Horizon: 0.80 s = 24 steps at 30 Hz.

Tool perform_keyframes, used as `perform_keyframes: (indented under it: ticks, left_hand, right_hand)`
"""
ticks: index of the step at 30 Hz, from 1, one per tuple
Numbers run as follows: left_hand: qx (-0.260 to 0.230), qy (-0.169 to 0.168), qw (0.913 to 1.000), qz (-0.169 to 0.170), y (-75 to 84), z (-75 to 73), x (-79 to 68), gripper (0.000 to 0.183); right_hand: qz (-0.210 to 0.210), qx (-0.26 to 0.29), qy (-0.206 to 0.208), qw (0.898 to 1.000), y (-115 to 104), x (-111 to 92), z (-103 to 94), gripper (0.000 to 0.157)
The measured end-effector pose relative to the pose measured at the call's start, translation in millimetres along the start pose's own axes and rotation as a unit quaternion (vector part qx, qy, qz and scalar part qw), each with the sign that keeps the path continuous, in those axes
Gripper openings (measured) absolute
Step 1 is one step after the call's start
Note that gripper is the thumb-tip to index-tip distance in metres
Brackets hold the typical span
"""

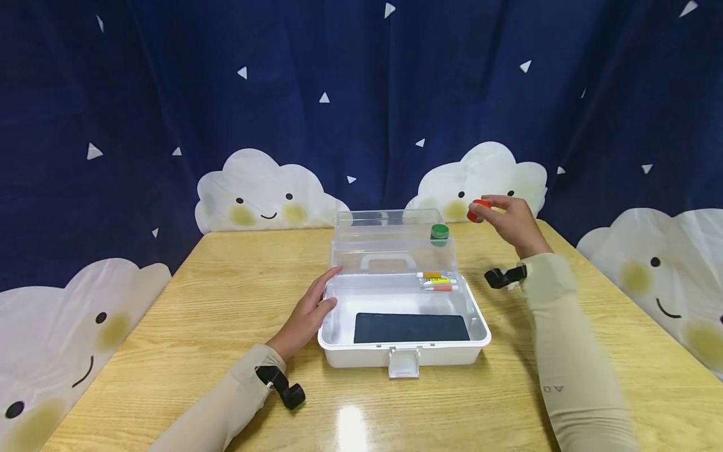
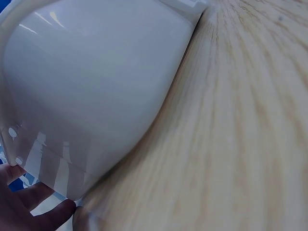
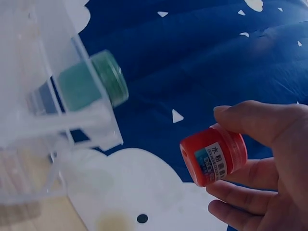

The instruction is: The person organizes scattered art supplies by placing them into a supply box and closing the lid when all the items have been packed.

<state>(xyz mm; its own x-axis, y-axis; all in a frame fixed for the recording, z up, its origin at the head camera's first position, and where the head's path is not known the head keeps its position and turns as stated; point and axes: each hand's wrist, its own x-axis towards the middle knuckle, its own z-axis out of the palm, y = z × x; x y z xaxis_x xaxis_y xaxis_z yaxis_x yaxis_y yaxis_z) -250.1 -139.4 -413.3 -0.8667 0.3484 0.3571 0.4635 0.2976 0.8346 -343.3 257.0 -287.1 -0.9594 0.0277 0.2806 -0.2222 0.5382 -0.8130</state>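
Note:
A white plastic box point(image 1: 401, 356) with its clear lid point(image 1: 350, 251) raised sits on the table. My left hand point(image 1: 305, 320) rests on the box's left side, thumb over the rim and fingers reaching toward the back corner; the left wrist view shows fingertips point(image 2: 60, 214) at the box's edge. Up at the right, my right hand point(image 1: 514, 223) holds a small red paint jar point(image 3: 214, 156) between thumb and fingers, clear of the table. Left of it, a green-capped paint jar point(image 1: 439, 233) stands at the raised clear plastic, partly seen through it.
Several small paint tubes point(image 1: 437, 281) lie at the back right of the box. A dark flat rectangle point(image 1: 411, 328) lies in its front part. The front latch point(image 1: 403, 363) hangs down. Behind the wooden table point(image 1: 254, 270) hangs a dark blue curtain point(image 1: 361, 113) with clouds.

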Motion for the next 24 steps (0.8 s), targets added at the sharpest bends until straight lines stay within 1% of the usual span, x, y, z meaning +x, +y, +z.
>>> perform_keyframes:
  ticks: [3, 6, 10, 13, 15, 20, 22, 24]
  left_hand:
    - [-0.002, 0.000, 1.0000, 0.003, -0.9, -0.3, 0.0, 0.054]
    - [0.001, 0.000, 1.0000, -0.003, 3.4, -0.4, -1.3, 0.054]
    - [-0.008, -0.005, 1.0000, 0.000, 19.0, -0.6, -3.4, 0.053]
    - [-0.019, -0.011, 0.9998, 0.004, 26.7, -0.2, -3.8, 0.053]
    - [-0.016, -0.010, 0.9998, 0.004, 22.3, 0.4, -2.8, 0.053]
    - [0.000, -0.004, 1.0000, -0.002, 3.2, 1.6, -0.1, 0.053]
    - [0.000, -0.002, 1.0000, -0.007, 2.1, 1.5, -0.2, 0.054]
    - [-0.004, -0.004, 0.9999, -0.011, 7.7, 0.9, -1.1, 0.054]
  right_hand:
    - [0.000, 0.006, 0.002, 1.000, -5, 0, 3.9, 0.061]
    - [-0.006, 0.015, 0.005, 1.000, -9, -1, 7.5, 0.060]
    - [-0.018, 0.010, 0.012, 1.000, -11, -4, 9.3, 0.057]
    - [-0.024, -0.002, 0.012, 1.000, -12, -7, 8.8, 0.057]
    - [-0.025, -0.005, 0.010, 1.000, -14, -8, 8.8, 0.058]
    - [-0.029, 0.007, -0.006, 1.000, -19, -11, 12.1, 0.058]
    - [-0.031, 0.015, -0.015, 0.999, -21, -12, 14.3, 0.056]
    - [-0.034, 0.019, -0.022, 0.999, -23, -13, 16.5, 0.054]
